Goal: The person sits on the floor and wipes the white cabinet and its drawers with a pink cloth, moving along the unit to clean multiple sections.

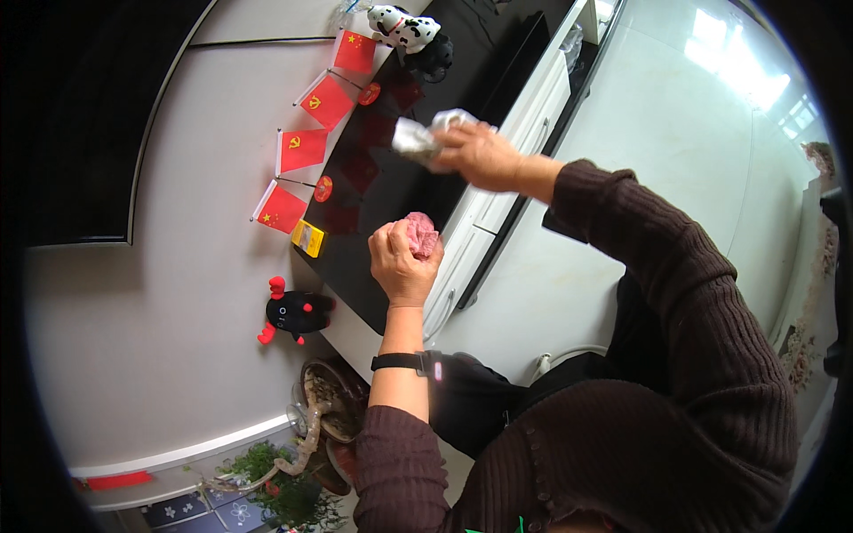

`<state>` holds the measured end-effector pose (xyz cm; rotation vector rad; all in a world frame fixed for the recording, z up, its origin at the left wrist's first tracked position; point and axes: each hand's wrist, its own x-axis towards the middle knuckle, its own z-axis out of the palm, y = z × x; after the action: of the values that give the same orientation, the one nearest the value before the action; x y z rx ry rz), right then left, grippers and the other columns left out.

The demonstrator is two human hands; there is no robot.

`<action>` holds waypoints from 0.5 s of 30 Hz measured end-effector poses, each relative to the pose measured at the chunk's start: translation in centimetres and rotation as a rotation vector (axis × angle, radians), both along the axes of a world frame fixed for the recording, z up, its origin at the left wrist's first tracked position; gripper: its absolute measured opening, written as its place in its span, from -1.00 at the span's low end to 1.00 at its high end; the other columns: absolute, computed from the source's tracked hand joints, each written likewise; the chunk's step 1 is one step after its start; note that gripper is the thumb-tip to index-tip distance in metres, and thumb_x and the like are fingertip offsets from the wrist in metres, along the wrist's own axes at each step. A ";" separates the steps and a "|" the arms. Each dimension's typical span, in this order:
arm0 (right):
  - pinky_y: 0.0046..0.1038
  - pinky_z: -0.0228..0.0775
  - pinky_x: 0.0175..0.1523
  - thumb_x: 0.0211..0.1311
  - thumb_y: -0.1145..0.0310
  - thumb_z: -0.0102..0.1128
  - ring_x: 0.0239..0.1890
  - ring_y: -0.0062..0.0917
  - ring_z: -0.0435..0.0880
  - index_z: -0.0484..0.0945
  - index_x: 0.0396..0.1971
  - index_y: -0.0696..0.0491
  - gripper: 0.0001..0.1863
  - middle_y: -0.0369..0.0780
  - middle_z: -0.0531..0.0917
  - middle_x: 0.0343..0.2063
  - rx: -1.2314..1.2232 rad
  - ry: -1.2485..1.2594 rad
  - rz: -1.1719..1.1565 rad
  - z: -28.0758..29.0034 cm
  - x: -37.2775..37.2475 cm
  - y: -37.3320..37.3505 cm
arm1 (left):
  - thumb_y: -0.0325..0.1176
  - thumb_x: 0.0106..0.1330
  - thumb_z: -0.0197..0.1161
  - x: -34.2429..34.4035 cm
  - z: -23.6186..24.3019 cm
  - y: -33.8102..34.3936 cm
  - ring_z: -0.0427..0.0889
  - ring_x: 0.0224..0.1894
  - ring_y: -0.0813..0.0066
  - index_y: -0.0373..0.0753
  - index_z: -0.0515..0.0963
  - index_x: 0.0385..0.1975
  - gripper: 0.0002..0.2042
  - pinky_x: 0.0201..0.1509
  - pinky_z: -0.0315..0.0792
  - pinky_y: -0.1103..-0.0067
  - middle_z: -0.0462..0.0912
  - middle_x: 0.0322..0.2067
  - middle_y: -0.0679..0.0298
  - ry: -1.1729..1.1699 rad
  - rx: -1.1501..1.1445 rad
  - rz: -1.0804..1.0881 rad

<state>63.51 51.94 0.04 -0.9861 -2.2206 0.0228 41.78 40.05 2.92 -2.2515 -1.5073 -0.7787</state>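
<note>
My left hand (402, 275) is closed around a crumpled pink cloth (421, 234), held above the near part of a glossy black cabinet top (355, 289). Farther off and to the right, my right hand (480, 155) grips a white cloth (416, 138) over the same top, near its front edge. That cloth and the fingers are blurred by motion. Small red flags (302, 149) on stands line the wall side of the top. Close to the left hand lies a small yellow box (308, 239).
A spotted dog figurine (404, 28) stands at the far end. A black plush toy with red horns (298, 311) sits at the near left end, beside a potted plant (333, 400). White drawers (506, 191) run below the top. A dark screen (80, 124) is on the wall.
</note>
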 end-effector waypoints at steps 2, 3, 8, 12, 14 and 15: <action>-0.23 0.27 0.32 0.09 0.50 0.19 0.24 -0.32 0.44 0.69 -0.13 -0.29 -0.61 -0.36 0.48 0.18 -0.013 -0.001 0.122 0.1 -1.1 -2.7 | -0.21 -0.10 0.53 0.1 0.1 0.1 0.51 -0.12 0.11 -0.15 0.45 -0.14 -0.48 -0.09 0.52 0.32 0.48 -0.20 0.19 0.003 0.049 -0.013; -0.24 0.25 0.34 0.12 0.50 0.18 0.26 -0.33 0.43 0.69 -0.11 -0.29 -0.62 -0.37 0.47 0.20 0.004 -0.011 0.195 0.2 -1.3 -3.3 | -0.22 -0.12 0.54 0.2 0.2 0.0 0.52 -0.15 0.13 -0.13 0.46 -0.16 -0.50 -0.13 0.54 0.34 0.48 -0.21 0.20 0.003 0.073 -0.018; -0.16 0.17 0.40 0.22 0.55 0.17 0.34 -0.22 0.36 0.65 -0.03 -0.21 -0.62 -0.22 0.41 0.29 -0.127 -0.036 0.065 0.4 0.9 -1.8 | -0.24 -0.12 0.53 0.1 0.1 0.0 0.52 -0.11 0.12 -0.13 0.46 -0.19 -0.52 -0.09 0.52 0.31 0.49 -0.21 0.21 -0.025 0.080 -0.027; -0.22 0.19 0.37 0.21 0.50 0.13 0.34 -0.19 0.32 0.59 0.05 -0.23 -0.58 -0.21 0.37 0.30 -0.124 -0.083 -0.197 0.5 3.0 0.0 | -0.22 -0.11 0.53 -0.4 -0.4 0.0 0.53 -0.09 0.12 -0.12 0.46 -0.24 -0.55 -0.05 0.52 0.30 0.50 -0.19 0.22 -0.065 0.039 -0.009; -0.22 0.17 0.40 0.26 0.53 0.07 0.37 -0.16 0.27 0.55 0.12 -0.22 -0.54 -0.17 0.30 0.34 -0.198 -0.136 -0.228 1.0 3.1 0.0 | -0.21 -0.10 0.51 -0.5 -0.6 0.1 0.52 -0.08 0.14 -0.12 0.45 -0.25 -0.56 -0.07 0.53 0.31 0.50 -0.19 0.23 -0.075 0.044 -0.003; -0.22 0.18 0.39 0.29 0.56 0.02 0.37 -0.16 0.27 0.55 0.13 -0.22 -0.53 -0.17 0.30 0.35 -0.214 -0.148 -0.247 1.3 3.0 -0.3 | -0.22 -0.09 0.50 -0.6 -0.6 0.1 0.52 -0.08 0.14 -0.12 0.45 -0.25 -0.57 -0.07 0.53 0.31 0.50 -0.20 0.23 -0.079 0.039 0.002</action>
<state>66.51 51.67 1.37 -1.4149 -2.2464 0.0796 41.21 40.18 2.35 -2.2152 -1.5150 -0.8980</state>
